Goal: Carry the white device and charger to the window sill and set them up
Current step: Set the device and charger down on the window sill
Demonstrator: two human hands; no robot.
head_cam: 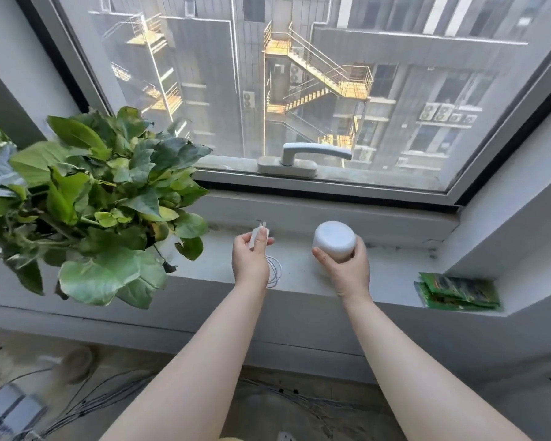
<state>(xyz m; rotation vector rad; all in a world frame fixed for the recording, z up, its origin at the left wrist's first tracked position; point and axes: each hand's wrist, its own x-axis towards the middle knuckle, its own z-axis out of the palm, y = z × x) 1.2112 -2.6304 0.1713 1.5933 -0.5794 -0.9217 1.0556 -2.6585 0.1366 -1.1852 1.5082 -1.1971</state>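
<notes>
Reaching over sill (299,275), L hand (250,256) pinches charger (257,236), R hand (347,268) grips white device (334,238).

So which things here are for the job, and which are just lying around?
For the job:
white device, in the right hand
charger, in the left hand
white cable
window sill

Just lying around:
leafy plant
green packets
window handle

Hands hold charger (257,237) and white device (334,240) over sill (395,275).
</notes>
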